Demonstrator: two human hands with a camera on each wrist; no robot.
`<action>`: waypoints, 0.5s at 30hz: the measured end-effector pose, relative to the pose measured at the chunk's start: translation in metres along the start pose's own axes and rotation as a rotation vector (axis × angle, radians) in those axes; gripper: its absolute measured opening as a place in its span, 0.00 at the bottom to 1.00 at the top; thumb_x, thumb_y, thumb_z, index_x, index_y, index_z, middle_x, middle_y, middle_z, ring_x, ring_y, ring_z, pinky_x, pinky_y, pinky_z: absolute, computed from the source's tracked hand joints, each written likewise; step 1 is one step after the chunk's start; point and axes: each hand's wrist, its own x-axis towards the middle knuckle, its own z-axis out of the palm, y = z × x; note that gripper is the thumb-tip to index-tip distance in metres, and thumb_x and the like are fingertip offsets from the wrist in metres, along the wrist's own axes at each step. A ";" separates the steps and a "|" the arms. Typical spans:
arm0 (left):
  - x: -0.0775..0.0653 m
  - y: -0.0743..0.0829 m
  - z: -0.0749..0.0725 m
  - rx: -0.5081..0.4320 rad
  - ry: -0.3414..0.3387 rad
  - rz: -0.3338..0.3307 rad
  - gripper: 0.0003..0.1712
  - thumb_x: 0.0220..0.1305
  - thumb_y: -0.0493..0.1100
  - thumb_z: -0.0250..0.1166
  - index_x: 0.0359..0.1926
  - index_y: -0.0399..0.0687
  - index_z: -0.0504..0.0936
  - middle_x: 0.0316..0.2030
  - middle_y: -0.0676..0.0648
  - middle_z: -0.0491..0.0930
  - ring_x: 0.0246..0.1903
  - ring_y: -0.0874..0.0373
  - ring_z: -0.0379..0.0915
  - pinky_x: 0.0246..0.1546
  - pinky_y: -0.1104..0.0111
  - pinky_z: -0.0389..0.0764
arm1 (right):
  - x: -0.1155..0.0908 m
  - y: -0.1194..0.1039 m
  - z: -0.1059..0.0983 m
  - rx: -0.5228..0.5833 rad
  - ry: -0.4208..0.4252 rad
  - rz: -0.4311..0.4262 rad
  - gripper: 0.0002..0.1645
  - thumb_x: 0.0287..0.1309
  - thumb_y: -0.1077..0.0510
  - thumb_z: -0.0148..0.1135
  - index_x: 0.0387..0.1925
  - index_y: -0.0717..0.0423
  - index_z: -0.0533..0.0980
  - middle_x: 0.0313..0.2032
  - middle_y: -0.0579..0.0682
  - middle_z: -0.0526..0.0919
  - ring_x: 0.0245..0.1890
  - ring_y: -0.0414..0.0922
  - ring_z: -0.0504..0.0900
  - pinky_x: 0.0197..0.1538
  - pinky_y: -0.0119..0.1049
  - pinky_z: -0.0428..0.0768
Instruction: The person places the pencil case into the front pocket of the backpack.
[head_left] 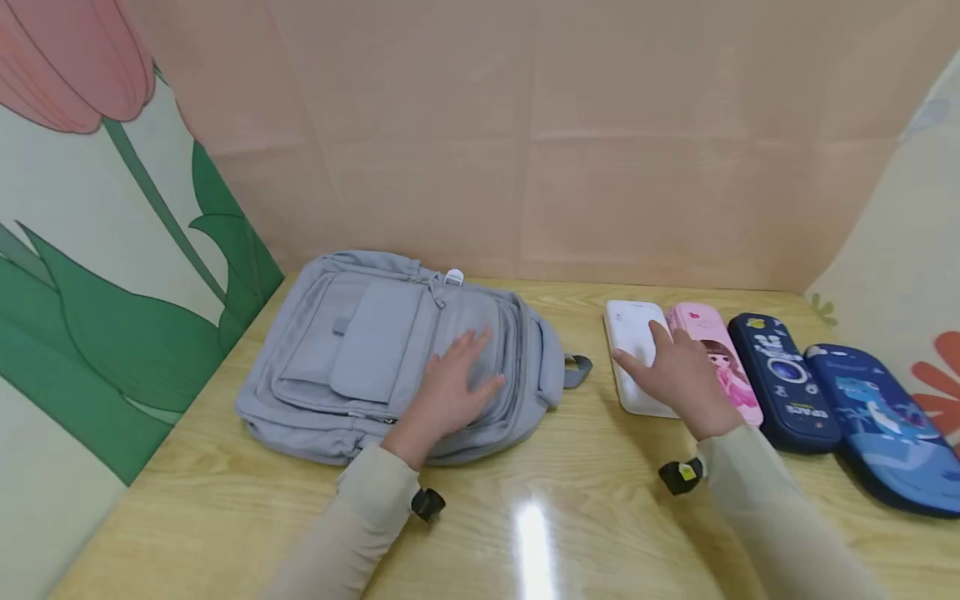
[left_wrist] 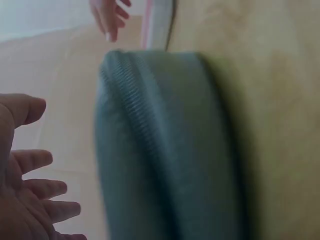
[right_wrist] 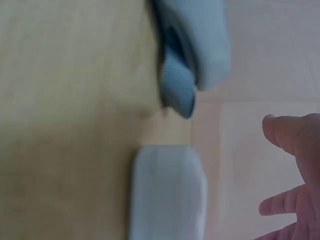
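Observation:
A grey backpack (head_left: 382, 333) lies flat on the wooden table, its front pockets facing up and its top loop pointing right. Over its upper part hovers my left hand (head_left: 450, 396), fingers spread and holding nothing; the left wrist view shows the hand apart from the bag's zipped side (left_wrist: 150, 140). My right hand (head_left: 678, 371) is above a white case (head_left: 637, 329) and the edge of a pink pencil case (head_left: 697, 321) with a doll picture. Its fingers are spread and grip nothing. In the right wrist view the white case (right_wrist: 167, 195) sits below the hand, apart from it.
Right of the pink case lie a dark blue space pencil case (head_left: 783, 375) and a larger blue case (head_left: 885, 425) with a dinosaur picture. A peach backdrop (head_left: 562, 150) stands behind the table (head_left: 585, 500), with a tulip-patterned panel (head_left: 97, 250) at left.

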 end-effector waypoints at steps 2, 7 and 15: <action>-0.005 -0.002 0.008 -0.015 0.043 0.007 0.36 0.65 0.53 0.55 0.70 0.52 0.55 0.69 0.39 0.51 0.68 0.44 0.46 0.63 0.40 0.45 | -0.004 0.004 0.006 -0.002 0.042 -0.005 0.52 0.57 0.30 0.48 0.63 0.72 0.55 0.57 0.79 0.59 0.54 0.74 0.60 0.54 0.68 0.59; -0.013 -0.007 0.023 -0.049 0.143 0.026 0.33 0.63 0.50 0.57 0.67 0.47 0.61 0.67 0.37 0.57 0.67 0.41 0.51 0.62 0.40 0.48 | -0.011 0.010 0.021 -0.015 0.059 -0.010 0.50 0.56 0.33 0.52 0.59 0.74 0.60 0.52 0.80 0.64 0.52 0.74 0.62 0.54 0.67 0.57; -0.014 -0.014 0.039 -0.088 0.226 0.038 0.30 0.61 0.47 0.59 0.63 0.41 0.68 0.64 0.35 0.63 0.65 0.41 0.55 0.63 0.41 0.51 | -0.018 0.017 0.033 -0.020 0.019 -0.012 0.50 0.52 0.31 0.55 0.53 0.75 0.63 0.38 0.75 0.69 0.41 0.67 0.68 0.43 0.61 0.65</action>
